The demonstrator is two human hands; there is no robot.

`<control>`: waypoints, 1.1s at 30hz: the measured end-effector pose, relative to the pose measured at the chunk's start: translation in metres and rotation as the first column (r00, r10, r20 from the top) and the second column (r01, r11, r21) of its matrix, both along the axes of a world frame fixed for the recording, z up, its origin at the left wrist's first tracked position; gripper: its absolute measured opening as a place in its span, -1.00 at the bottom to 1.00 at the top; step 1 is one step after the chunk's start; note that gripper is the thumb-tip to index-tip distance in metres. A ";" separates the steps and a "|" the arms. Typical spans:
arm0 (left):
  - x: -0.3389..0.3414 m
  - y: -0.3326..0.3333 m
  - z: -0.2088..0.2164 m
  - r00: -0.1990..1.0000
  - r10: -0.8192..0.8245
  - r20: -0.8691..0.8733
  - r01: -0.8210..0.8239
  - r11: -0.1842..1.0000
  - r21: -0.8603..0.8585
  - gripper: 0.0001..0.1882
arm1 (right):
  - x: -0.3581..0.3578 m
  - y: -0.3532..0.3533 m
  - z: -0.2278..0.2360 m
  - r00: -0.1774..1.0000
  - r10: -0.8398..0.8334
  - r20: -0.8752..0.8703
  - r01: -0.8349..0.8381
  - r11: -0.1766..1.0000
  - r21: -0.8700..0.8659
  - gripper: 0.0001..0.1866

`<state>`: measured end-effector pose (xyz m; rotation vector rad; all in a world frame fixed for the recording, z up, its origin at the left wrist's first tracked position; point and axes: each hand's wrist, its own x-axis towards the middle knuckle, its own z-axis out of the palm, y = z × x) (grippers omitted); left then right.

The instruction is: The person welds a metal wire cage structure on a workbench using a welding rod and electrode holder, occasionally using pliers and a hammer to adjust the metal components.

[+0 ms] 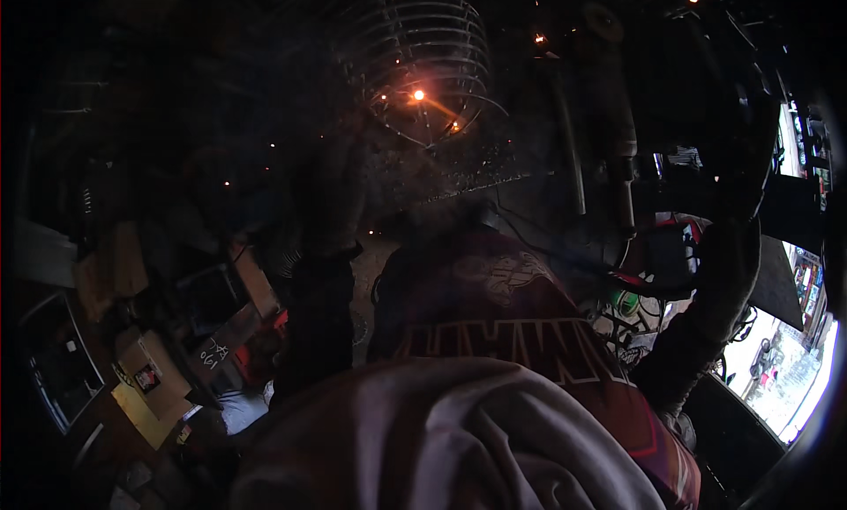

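Orange sparks (418,95) dot a wire cage (429,71) near a speckled surface (441,170), upper centre; boxes (159,373), lower left; I can't tell either hand's grip.

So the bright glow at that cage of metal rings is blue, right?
Not blue: the head view shows the bright glow is orange-red. It is at the cage of metal rings, as you said.

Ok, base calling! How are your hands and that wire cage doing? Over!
Hands: lost in the gloom, grip unclear. Wire cage: ahead, bright orange glow showing at its lower end. Obstructions: can't tell, too dark.
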<state>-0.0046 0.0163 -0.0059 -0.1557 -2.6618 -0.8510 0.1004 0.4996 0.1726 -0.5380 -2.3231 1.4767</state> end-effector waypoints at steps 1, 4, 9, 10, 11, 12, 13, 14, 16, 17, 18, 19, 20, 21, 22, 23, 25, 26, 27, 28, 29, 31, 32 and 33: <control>-0.001 0.003 0.004 1.000 -0.003 0.001 0.003 1.000 0.019 -0.70 | 0.007 0.009 0.001 1.000 -0.023 0.005 0.023 1.000 0.011 -0.67; -0.003 0.005 0.011 0.999 -0.014 0.030 0.011 0.995 0.095 -0.70 | 0.026 0.035 0.003 0.994 -0.108 -0.022 0.109 0.994 0.032 -0.70; 0.000 -0.003 0.005 0.983 -0.030 0.179 -0.031 0.945 0.326 -0.72 | 0.048 0.077 0.010 0.952 -0.264 -0.154 0.274 0.960 0.048 -0.72; -0.001 -0.001 0.008 0.979 0.014 0.202 -0.059 0.973 0.222 -0.70 | 0.054 0.086 0.013 0.938 -0.299 -0.174 0.312 0.949 0.049 -0.73; -0.001 0.000 0.011 0.974 0.060 0.218 -0.087 0.990 0.113 -0.68 | 0.059 0.094 0.012 0.925 -0.330 -0.190 0.345 0.938 0.047 -0.73; 0.001 -0.004 0.012 0.977 0.042 0.210 -0.067 0.991 0.112 -0.68 | 0.064 0.101 0.010 0.911 -0.361 -0.201 0.375 0.926 0.038 -0.73; -0.002 -0.001 0.012 0.995 -0.001 0.104 -0.008 0.996 0.084 -0.67 | 0.074 0.111 0.005 0.889 -0.406 -0.212 0.419 0.908 0.021 -0.73; -0.006 0.003 0.011 0.999 -0.052 -0.003 0.052 0.996 0.068 -0.67 | 0.083 0.119 0.000 0.866 -0.448 -0.222 0.462 0.887 0.012 -0.73; -0.005 0.006 0.007 0.997 -0.069 -0.033 0.074 0.983 0.165 -0.69 | 0.089 0.131 -0.009 0.823 -0.514 -0.244 0.528 0.849 -0.005 -0.73; -0.006 0.004 0.007 0.992 -0.089 -0.091 0.095 0.993 0.070 -0.72 | 0.089 0.137 -0.014 0.800 -0.541 -0.258 0.556 0.831 -0.019 -0.73; -0.009 0.002 0.008 0.983 -0.110 -0.147 0.107 0.994 -0.023 -0.75 | 0.085 0.144 -0.013 0.782 -0.559 -0.275 0.574 0.818 -0.029 -0.72; -0.005 -0.002 0.002 0.999 -0.028 0.039 0.025 0.997 0.077 -0.75 | 0.084 0.152 -0.015 0.764 -0.577 -0.290 0.589 0.806 -0.052 -0.72; -0.002 -0.011 -0.004 0.968 0.039 0.247 -0.076 0.987 0.139 -0.74 | 0.083 0.160 -0.013 0.750 -0.591 -0.298 0.600 0.797 -0.070 -0.71; -0.002 -0.017 -0.006 0.987 -0.018 0.159 0.025 0.999 -0.043 -0.71 | 0.081 0.168 -0.012 0.739 -0.601 -0.303 0.605 0.791 -0.093 -0.71; -0.001 -0.025 -0.007 0.992 -0.055 0.111 0.070 0.987 -0.143 -0.69 | 0.078 0.176 -0.015 0.737 -0.605 -0.302 0.598 0.791 -0.125 -0.70; 0.002 -0.034 -0.003 0.995 -0.087 0.053 0.098 0.961 -0.259 -0.67 | 0.076 0.187 -0.029 0.735 -0.610 -0.297 0.584 0.791 -0.180 -0.69; -0.003 -0.038 -0.009 0.990 -0.025 0.139 0.068 0.948 -0.311 -0.68 | 0.078 0.203 -0.040 0.730 -0.604 -0.320 0.547 0.797 -0.255 -0.68; -0.004 -0.040 -0.012 0.986 -0.002 0.167 0.058 0.943 -0.328 -0.68 | 0.076 0.216 -0.052 0.735 -0.588 -0.337 0.513 0.808 -0.291 -0.68; -0.006 -0.041 -0.016 1.000 -0.025 0.004 0.024 0.855 -0.517 -0.69 | 0.072 0.233 -0.065 0.737 -0.532 -0.417 0.379 0.836 -0.396 -0.66; -0.005 -0.034 -0.014 0.996 -0.052 -0.070 -0.001 0.796 -0.605 -0.69 | 0.070 0.251 -0.076 0.763 -0.503 -0.405 0.331 0.843 -0.424 -0.65; -0.002 -0.022 -0.003 0.986 -0.075 -0.148 -0.048 0.725 -0.687 -0.69 | 0.057 0.257 -0.082 0.768 -0.459 -0.448 0.263 0.862 -0.432 -0.62; 0.002 -0.005 0.009 0.982 0.173 0.073 -0.136 0.925 -0.354 -0.69 | 0.029 0.263 -0.093 0.771 -0.410 -0.487 0.183 0.875 -0.448 -0.60; 0.004 -0.004 0.012 0.958 0.244 0.153 -0.204 0.950 -0.238 -0.69 | 0.013 0.263 -0.091 0.788 -0.386 -0.480 0.175 0.888 -0.426 -0.57; -0.002 -0.020 0.001 0.983 0.133 0.128 -0.101 0.968 -0.229 -0.66 | 0.002 0.265 -0.090 0.804 -0.361 -0.472 0.166 0.900 -0.404 -0.53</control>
